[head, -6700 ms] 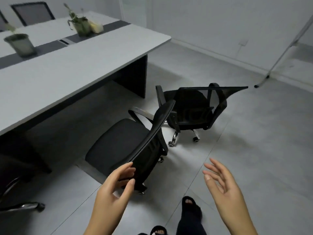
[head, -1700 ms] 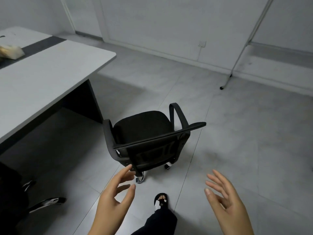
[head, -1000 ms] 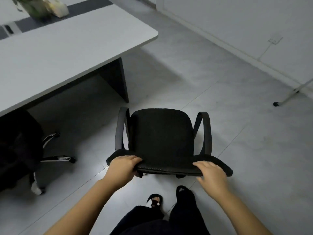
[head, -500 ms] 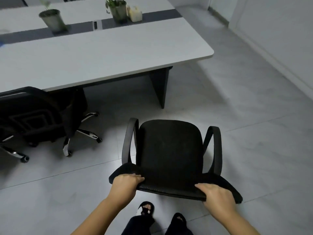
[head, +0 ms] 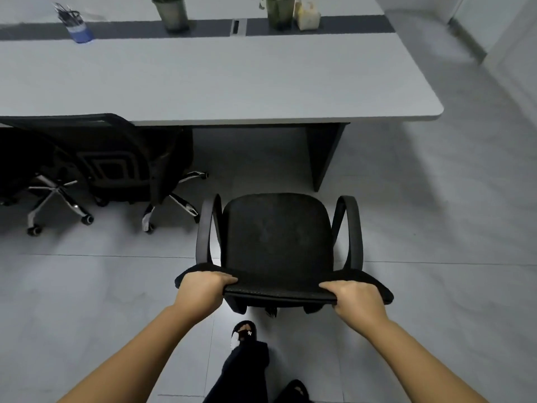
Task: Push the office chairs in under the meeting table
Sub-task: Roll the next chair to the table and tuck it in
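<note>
The room is dim and grey, with soft light. It is dark under the table [head: 290, 82]. A bright spot shines on the floor [head: 213, 242]. The far edges bend and look blurry.

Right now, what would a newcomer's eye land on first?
The black office chair at centre, both hands, left and right, gripping its backrest top, seat facing the meeting table. Next, a second chair at left, already under the table edge, and two potted plants along the far dark strip.
</note>
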`<state>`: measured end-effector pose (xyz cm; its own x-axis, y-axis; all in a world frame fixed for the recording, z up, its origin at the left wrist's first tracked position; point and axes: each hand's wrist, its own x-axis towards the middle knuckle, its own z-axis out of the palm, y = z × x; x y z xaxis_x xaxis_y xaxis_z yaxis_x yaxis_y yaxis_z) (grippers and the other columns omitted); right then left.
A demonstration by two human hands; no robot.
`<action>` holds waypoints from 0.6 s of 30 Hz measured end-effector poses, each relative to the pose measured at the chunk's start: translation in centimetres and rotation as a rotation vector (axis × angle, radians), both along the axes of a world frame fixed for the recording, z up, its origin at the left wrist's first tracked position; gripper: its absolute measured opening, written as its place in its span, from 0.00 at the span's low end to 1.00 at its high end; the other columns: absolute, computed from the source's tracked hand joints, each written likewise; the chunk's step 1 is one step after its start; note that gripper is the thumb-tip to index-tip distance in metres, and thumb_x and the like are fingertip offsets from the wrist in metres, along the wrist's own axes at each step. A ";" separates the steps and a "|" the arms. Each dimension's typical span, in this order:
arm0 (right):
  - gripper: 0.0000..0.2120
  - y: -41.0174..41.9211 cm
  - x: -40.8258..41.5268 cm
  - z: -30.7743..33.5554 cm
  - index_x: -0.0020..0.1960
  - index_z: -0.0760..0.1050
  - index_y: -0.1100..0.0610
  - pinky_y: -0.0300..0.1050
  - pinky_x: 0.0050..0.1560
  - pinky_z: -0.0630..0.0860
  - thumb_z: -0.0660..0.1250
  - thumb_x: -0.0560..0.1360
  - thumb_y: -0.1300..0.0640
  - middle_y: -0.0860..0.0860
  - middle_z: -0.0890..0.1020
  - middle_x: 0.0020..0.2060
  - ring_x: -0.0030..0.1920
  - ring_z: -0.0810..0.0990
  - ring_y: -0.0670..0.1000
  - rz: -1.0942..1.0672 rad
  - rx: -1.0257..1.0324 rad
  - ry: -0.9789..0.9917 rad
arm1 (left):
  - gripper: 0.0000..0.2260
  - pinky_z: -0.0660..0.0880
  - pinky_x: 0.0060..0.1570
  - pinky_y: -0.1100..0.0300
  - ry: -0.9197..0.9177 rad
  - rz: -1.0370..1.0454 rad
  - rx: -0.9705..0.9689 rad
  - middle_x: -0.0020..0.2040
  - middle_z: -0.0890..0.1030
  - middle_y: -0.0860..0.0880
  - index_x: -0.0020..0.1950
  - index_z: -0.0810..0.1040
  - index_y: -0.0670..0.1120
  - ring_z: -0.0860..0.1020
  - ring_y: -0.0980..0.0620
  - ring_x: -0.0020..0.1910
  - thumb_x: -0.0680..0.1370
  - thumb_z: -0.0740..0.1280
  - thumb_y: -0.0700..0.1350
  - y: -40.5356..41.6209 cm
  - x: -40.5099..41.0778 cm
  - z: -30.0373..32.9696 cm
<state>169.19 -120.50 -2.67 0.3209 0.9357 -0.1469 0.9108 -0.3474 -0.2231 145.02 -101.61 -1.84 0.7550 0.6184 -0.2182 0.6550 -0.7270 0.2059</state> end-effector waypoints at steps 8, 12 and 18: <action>0.20 10.2 1.5 -0.1 0.47 0.81 0.45 0.43 0.26 0.75 0.77 0.58 0.59 0.47 0.86 0.34 0.31 0.83 0.51 0.006 -0.022 -0.023 | 0.18 0.74 0.49 0.59 0.098 -0.012 0.050 0.59 0.80 0.58 0.61 0.76 0.60 0.78 0.53 0.58 0.75 0.61 0.41 10.8 2.3 0.8; 0.17 15.7 3.3 0.3 0.60 0.76 0.45 0.47 0.45 0.76 0.65 0.72 0.58 0.50 0.85 0.50 0.49 0.82 0.54 0.014 -0.059 0.028 | 0.17 0.74 0.48 0.57 0.141 -0.034 -0.007 0.56 0.82 0.56 0.59 0.76 0.59 0.79 0.52 0.56 0.74 0.63 0.44 16.3 4.2 0.9; 0.17 23.8 6.2 0.7 0.63 0.71 0.41 0.43 0.49 0.74 0.62 0.76 0.52 0.45 0.82 0.55 0.54 0.80 0.49 0.007 -0.167 0.004 | 0.23 0.73 0.53 0.59 0.137 -0.056 0.015 0.62 0.79 0.54 0.65 0.72 0.60 0.77 0.51 0.60 0.75 0.59 0.38 23.9 6.7 1.0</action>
